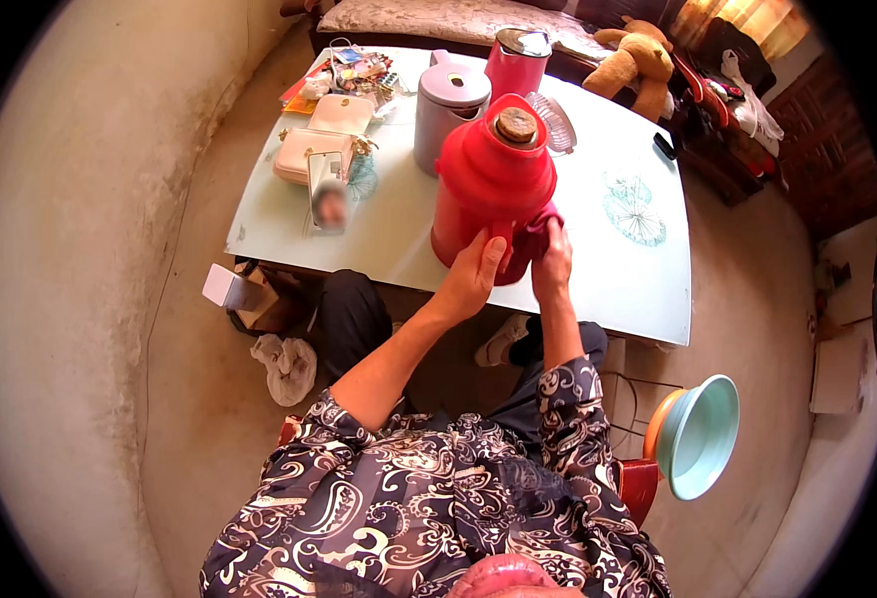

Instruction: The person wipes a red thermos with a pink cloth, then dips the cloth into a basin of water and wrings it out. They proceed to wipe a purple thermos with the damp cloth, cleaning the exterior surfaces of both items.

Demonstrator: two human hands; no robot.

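A red thermos flask (495, 164) with a cork stopper (516, 125) stands upright near the front of a glass-topped table (393, 258). My left hand (471, 278) grips the flask's handle on the side facing me. My right hand (554, 258) holds a dark red cloth (540, 229) against the flask's lower right side; its fingertips are partly hidden by the cloth. Just behind the flask are a grey-pink lidded jug (438, 112), a red electric kettle (514, 71) with a shiny lid, and a clear ribbed plastic item (556, 123).
A pink handbag (305, 153), a phone (324, 176) and a pile of small items (363, 71) occupy the table's left. A small black object (664, 146) lies by the right edge. Below are a plastic bag (286, 370), a white box (223, 285) and a light-blue basin (704, 437).
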